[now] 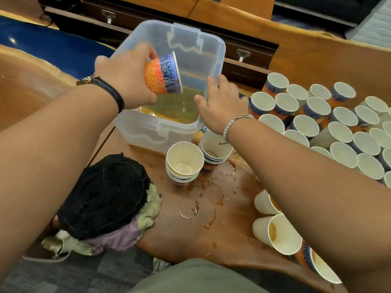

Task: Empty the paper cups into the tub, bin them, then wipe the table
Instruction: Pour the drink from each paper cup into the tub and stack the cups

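Head view, left hand [127, 81]: is wrapping tight round the paper cup [163, 76] and tipping it, so yellow drink is running into the tub [148, 132].
Right hand [220, 106]: is gripping the tub's rim to steady it, thumb inside and fingers outside.
Cup feel: is looking light and thin, so a hard squeeze is likely squashing it (wet sides may be slippery). Holding round the middle is looking best.
Tub: is sitting on the table [211, 229], probably getting heavy.

On table [186, 235]: tub [139, 127]; cup stacks [184, 161] before it; rag pile [105, 197] left; cup cluster [306, 125] right.
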Demonstrator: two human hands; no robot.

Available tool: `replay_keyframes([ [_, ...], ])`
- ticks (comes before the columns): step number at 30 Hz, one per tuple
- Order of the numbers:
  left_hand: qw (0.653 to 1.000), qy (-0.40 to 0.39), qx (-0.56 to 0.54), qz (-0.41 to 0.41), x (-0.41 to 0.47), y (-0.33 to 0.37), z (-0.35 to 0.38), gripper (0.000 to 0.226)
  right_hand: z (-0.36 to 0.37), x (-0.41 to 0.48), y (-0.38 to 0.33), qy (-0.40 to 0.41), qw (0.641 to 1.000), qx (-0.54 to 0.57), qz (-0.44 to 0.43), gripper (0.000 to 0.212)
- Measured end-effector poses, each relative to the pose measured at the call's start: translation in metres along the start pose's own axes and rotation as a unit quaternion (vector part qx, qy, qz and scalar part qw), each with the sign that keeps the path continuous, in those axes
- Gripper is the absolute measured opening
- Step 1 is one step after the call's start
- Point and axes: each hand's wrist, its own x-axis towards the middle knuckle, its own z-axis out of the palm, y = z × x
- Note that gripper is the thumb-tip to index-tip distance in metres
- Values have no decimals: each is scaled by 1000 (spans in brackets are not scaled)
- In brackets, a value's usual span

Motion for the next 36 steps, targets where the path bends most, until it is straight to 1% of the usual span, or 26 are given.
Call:
replay_keyframes([
  [3,998,-25,63,13,1,2,2,61,2,1,0,0,1000,1,5,62],
  [7,994,-33,103,27,2,1,4,62,4,2,0,8,1000,6,8,62],
  [15,980,-4,183,79,5,3,4,52,4,2,1,10,1000,-4,9,62],
  [18,978,-2,194,79,6,5,4,51,3,0,0,9,1000,-7,9,62],
  [21,987,11,149,66,2,11,4,58,-3,0,1,-11,1000,2,5,64],
  [22,992,18,114,59,0,14,4,60,-8,0,1,-17,999,36,13,64],
  [24,998,42,30,47,-7,24,6,65,-22,-3,-1,-5,988,154,28,72],
  [25,997,57,-8,47,-10,30,7,68,-30,-4,-2,16,973,229,23,77],
  [27,992,87,-62,61,-19,42,11,71,-50,-12,-4,42,926,374,-4,83],
  [28,990,97,-80,70,-23,49,14,72,-59,-18,-4,44,910,411,-20,82],
  [29,987,103,-94,77,-27,56,17,74,-66,-23,-2,44,909,413,-39,80],
  [31,982,102,-125,96,-31,66,20,80,-76,-32,3,66,935,340,-70,72],
  [32,979,88,-146,113,-32,69,23,85,-81,-35,7,81,944,312,-72,68],
  [34,969,39,-186,159,-31,68,26,95,-89,-42,18,101,948,298,-56,65],
  [35,964,23,-199,174,-30,66,28,95,-91,-45,23,111,949,290,-44,64],
  [36,963,20,-205,176,-28,62,30,90,-92,-50,29,114,954,275,-34,63],
])
